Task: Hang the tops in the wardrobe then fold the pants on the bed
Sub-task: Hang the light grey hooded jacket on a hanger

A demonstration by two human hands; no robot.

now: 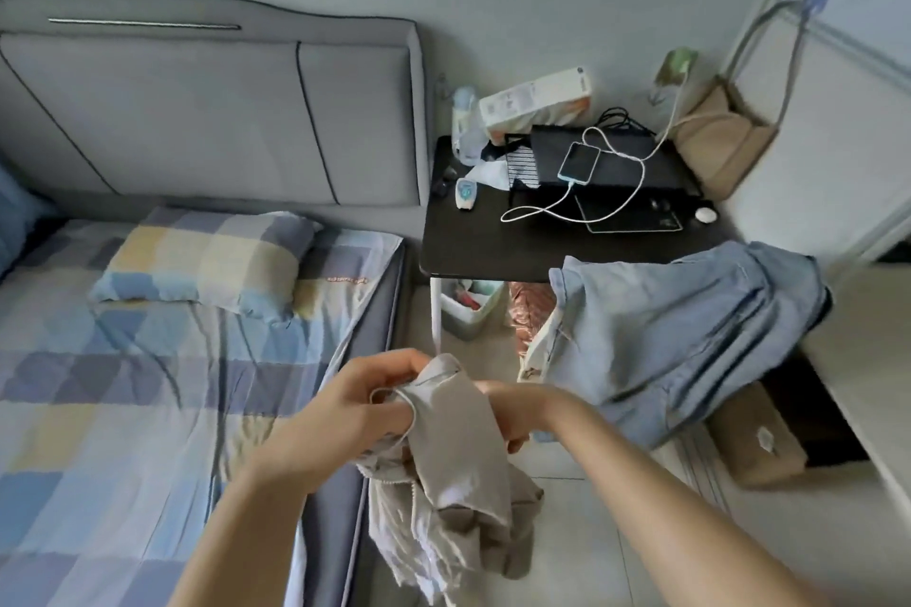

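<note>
- Both hands hold 1 beige garment [458, 449] in the air, just beside the right edge of the bed [148, 360] and above the floor.
- The left hand [345, 409] pinches the top edge of the cloth with curled fingers. The right hand [512, 414] is partly hidden behind the cloth, but its fingers seem to be curled round the fabric too.
- I cannot tell if this garment is a top or pants; it hangs crumpled, with a lighter layer under it.
- My judgement: the step in hand is to sort out and open this garment, so the task is at an early stage. No hanger is in view.
- A light blue denim garment [680, 340] lies well to the right of the bed, draped over the corner of the black side table [493, 246]. It is not hung or folded yet.
- The next move probably calls for finding the collar or waistband, shaking the cloth flat, then choosing between the wardrobe and the bed. The white door [838, 64], far right of the bed, may be the wardrobe, but I am not sure.
- Writing: a small orange line of text [346, 280] is on the sheet near the pillow [207, 261], too blurred to read. The white and orange box [537, 106] on the side table has print, also not readable. No brand can be read.
</note>
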